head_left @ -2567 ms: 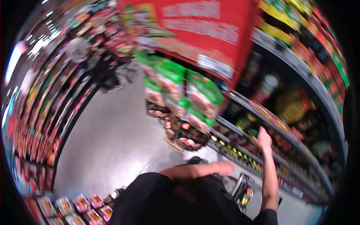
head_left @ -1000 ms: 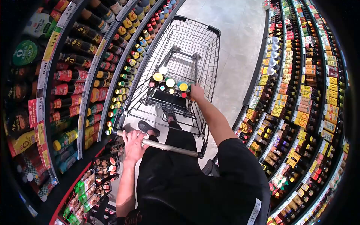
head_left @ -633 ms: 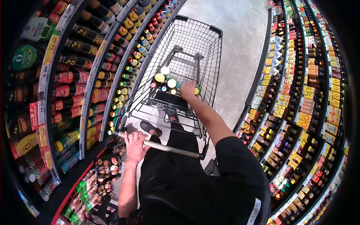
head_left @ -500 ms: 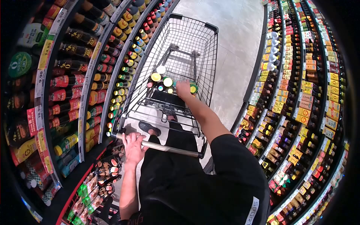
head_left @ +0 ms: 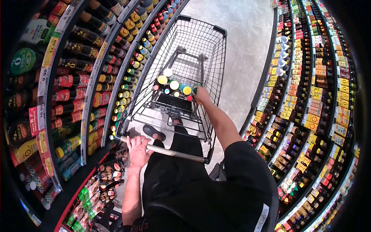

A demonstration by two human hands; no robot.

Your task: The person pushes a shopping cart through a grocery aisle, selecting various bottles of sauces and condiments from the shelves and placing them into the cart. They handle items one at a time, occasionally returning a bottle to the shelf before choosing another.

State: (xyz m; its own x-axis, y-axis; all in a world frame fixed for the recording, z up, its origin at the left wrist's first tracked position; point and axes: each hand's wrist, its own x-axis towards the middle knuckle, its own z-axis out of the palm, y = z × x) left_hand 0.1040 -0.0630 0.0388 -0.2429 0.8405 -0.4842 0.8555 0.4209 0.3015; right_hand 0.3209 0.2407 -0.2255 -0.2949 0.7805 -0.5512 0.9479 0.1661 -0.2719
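My left hand (head_left: 138, 149) is closed around the metal handle bar (head_left: 174, 152) of a wire shopping cart (head_left: 201, 46). My right arm reaches into the cart. My right hand (head_left: 201, 94) is curled over a bottle at the right end of a row of several bottles (head_left: 174, 84) standing in the cart's near section. That bottle is mostly hidden by my fingers; a bit of green shows at its top. The caps of the other bottles are yellow, white and green.
Shelves of dark sauce bottles (head_left: 77, 65) line the left side, close against the cart. More bottle shelves (head_left: 309, 85) run along the right. A pale tiled aisle floor (head_left: 247, 46) lies ahead. My sandalled foot (head_left: 152, 132) shows under the cart.
The view swung from another aisle to this cart. In the last second my right hand shifted left along the bottle row, then back to its right end. My left hand stayed on the handle.
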